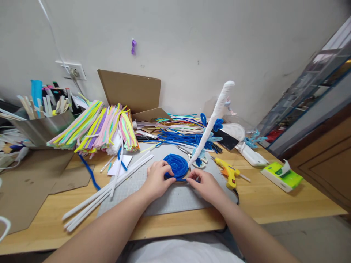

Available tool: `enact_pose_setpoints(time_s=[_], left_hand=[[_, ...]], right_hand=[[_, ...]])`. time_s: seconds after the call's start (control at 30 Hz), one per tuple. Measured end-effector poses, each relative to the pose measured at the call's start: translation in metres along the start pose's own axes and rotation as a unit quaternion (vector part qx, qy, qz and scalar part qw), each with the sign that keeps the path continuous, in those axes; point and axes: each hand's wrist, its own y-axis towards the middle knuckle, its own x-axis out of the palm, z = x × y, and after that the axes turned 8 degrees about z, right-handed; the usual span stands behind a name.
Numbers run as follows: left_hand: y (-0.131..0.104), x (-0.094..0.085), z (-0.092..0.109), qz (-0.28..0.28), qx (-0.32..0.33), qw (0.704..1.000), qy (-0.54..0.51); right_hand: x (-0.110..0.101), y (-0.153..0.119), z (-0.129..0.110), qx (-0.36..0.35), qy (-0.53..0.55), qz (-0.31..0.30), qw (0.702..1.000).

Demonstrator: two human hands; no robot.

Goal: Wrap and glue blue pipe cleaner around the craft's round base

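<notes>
A flat round coil of blue pipe cleaner (177, 164) lies on the grey cutting mat (167, 204). My left hand (159, 177) rests over the coil's left side, fingers pressing on it and thumb at its near edge. From that near edge a loose blue end runs right, pinched between the thumb and fingers of my right hand (201, 180). Just behind my right hand a white wrapped rod (212, 124) slants up, with blue pipe-cleaner flowers (218, 125) near it. Scissors (201, 162) lie partly hidden behind the rod.
A yellow glue gun (227, 170) and a green tissue pack (282, 175) lie to the right. White sticks (109, 191) cross the mat's left side. Bundled coloured pipe cleaners (95, 128), a metal container of tools (44, 128) and cardboard (131, 89) stand behind.
</notes>
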Motion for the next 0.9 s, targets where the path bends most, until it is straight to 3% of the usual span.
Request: enact_pose_setpoints(time_s=[0.2, 0.33, 0.73, 0.9], left_hand=[[0.000, -0.002, 0.005, -0.005, -0.018, 1.000, -0.006], [0.001, -0.003, 0.008, -0.041, 0.000, 0.999, -0.012], [0.002, 0.001, 0.006, -0.056, 0.019, 0.998, -0.014], [0.001, 0.000, 0.006, -0.050, 0.019, 0.998, -0.026]], right_hand=[[-0.003, 0.004, 0.006, 0.001, -0.005, 0.001, 1.000], [-0.006, 0.006, 0.003, -0.016, -0.013, -0.007, 1.000], [-0.010, 0.005, -0.014, -0.091, -0.213, 0.012, 0.973], [-0.009, -0.006, -0.017, -0.092, -0.187, 0.032, 0.978]])
